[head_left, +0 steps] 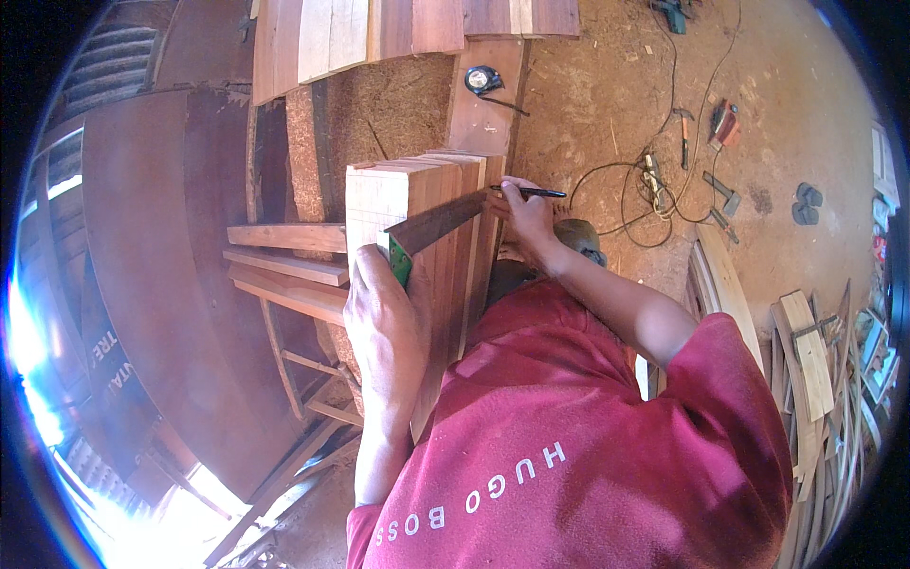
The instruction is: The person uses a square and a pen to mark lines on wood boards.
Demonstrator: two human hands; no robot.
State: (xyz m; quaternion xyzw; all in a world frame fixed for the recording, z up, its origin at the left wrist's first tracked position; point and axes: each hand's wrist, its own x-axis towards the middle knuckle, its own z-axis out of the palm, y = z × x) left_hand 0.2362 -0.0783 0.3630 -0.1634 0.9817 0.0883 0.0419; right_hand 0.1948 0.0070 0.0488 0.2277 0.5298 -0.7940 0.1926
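Observation:
A stack of reddish and pale boards (381, 197) stands on edge, side by side, in front of me. Across their upper edges lies a try square (438, 222), its dark blade running toward the right and its green stock against the near-left board. My left hand (387, 318) is closed around that stock, pressing it to the wood. A dark pen (542, 192) is pinched in my right hand (531, 226), beside the far end of the blade at the right side of the stack. The pen's tip is too small to tell whether it touches the wood.
A tape measure (482, 80) rests on a plank beyond the stack, near a row of boards (408, 28). On the dirt floor at right lie a hammer (684, 142), coiled cables (654, 190), a red tool (726, 123) and sandals (807, 204). Timber offcuts (806, 370) are piled at lower right.

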